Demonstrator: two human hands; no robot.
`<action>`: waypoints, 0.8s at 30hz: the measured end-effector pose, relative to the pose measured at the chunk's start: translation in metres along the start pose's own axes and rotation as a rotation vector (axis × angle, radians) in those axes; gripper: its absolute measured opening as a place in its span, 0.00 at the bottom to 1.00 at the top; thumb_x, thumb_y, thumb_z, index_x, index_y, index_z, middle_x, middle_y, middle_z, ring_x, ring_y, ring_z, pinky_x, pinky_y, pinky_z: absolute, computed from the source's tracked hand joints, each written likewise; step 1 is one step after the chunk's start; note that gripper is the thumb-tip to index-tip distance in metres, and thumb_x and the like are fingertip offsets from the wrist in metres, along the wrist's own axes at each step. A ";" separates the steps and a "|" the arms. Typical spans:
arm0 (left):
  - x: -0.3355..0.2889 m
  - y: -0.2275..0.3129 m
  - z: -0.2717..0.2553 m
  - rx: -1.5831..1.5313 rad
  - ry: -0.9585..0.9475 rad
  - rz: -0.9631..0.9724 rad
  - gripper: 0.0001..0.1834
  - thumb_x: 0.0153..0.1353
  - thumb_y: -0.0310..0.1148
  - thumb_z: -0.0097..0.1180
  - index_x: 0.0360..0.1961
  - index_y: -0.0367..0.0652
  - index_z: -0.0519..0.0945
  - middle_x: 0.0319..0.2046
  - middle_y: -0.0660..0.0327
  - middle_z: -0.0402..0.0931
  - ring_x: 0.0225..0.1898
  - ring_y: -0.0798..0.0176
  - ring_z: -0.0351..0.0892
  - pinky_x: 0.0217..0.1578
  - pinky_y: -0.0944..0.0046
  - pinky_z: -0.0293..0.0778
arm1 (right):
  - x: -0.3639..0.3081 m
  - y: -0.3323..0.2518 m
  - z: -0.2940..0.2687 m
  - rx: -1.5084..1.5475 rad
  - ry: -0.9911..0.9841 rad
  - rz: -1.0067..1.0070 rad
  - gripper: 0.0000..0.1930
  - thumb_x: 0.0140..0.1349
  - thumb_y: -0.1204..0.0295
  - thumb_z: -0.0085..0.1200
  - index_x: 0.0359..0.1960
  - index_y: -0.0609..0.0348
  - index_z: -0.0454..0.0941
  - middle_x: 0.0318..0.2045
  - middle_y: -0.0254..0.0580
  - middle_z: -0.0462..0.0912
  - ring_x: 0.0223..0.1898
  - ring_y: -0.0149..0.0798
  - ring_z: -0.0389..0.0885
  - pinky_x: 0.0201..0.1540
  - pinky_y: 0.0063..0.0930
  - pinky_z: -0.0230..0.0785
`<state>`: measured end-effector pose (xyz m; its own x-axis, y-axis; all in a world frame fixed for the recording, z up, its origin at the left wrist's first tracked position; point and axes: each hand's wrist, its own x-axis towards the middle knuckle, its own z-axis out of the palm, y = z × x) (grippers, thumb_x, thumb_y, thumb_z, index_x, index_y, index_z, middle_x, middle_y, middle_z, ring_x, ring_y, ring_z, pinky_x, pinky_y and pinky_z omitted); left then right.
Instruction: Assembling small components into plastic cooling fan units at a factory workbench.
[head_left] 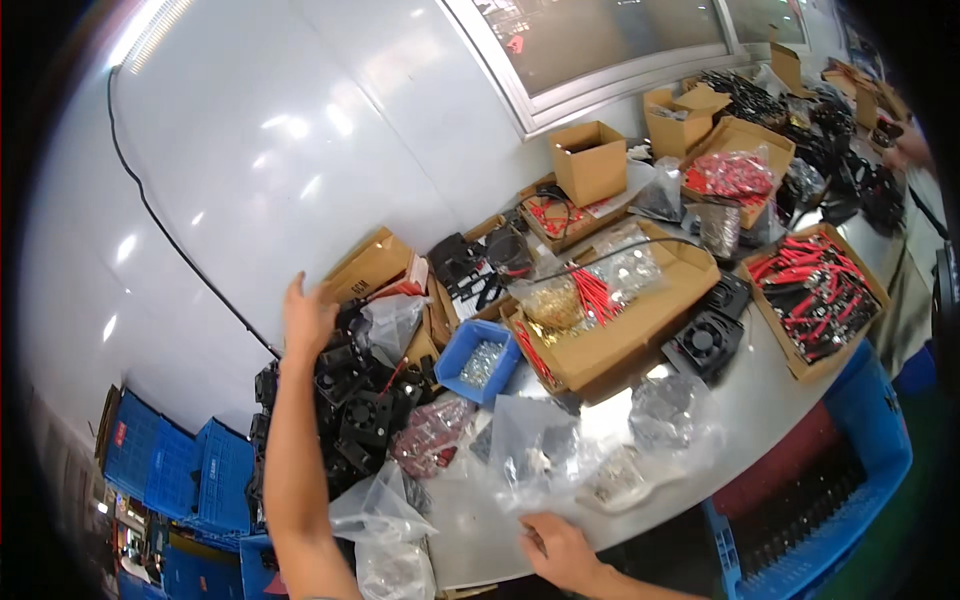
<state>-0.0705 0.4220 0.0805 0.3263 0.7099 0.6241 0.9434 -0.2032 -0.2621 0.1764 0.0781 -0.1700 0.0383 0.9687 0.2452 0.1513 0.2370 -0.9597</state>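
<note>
My left hand (308, 318) is raised at the left, reaching over a pile of black fan units (365, 415) against the wall. Its fingers are apart and I see nothing held in them. Just to its right stands a cardboard box (372, 262) with its flap up, and a clear plastic bag (392, 322) lies below that. My right hand (562, 552) rests at the front edge of the metal table (470, 535). Its fingers are loosely bent, with a gap at the thumb, and it holds nothing visible. Nearest to it are clear bags of small parts (535, 450).
A blue bin of screws (480, 362) stands mid-table beside a cardboard tray (640, 310) with bagged parts and red pieces. Two black fan units (705, 340) sit right of it, near a box of red-and-black parts (815, 295). Blue crates (835, 520) stand below. Another person's hand (908, 150) shows far right.
</note>
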 end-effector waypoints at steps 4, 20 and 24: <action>-0.041 0.133 -0.108 -0.659 -0.109 0.080 0.18 0.60 0.29 0.58 0.52 0.42 0.78 0.59 0.49 0.68 0.59 0.51 0.69 0.60 0.57 0.64 | -0.002 0.022 -0.025 0.181 -0.152 -0.068 0.09 0.63 0.73 0.54 0.42 0.64 0.78 0.36 0.48 0.81 0.37 0.45 0.82 0.40 0.32 0.73; -0.500 0.484 -0.138 -2.442 -2.161 -1.128 0.25 0.70 0.47 0.44 0.61 0.42 0.66 0.55 0.56 0.71 0.53 0.55 0.75 0.57 0.55 0.69 | -0.033 -0.136 -0.246 0.325 0.715 -0.624 0.08 0.67 0.73 0.51 0.42 0.65 0.78 0.31 0.41 0.83 0.29 0.28 0.79 0.35 0.20 0.70; -0.478 0.500 -0.149 -2.203 -2.573 -0.805 0.30 0.72 0.53 0.36 0.65 0.44 0.60 0.60 0.57 0.67 0.58 0.54 0.73 0.59 0.52 0.69 | -0.044 -0.122 -0.285 0.101 0.828 -0.572 0.09 0.67 0.72 0.51 0.43 0.65 0.78 0.32 0.41 0.83 0.30 0.29 0.80 0.35 0.20 0.69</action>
<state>0.2544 -0.1194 -0.2390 0.8736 -0.2918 -0.3894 0.3507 0.9323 0.0883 0.4375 -0.0141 -0.0248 0.6651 0.3609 0.6538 0.2789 0.6921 -0.6658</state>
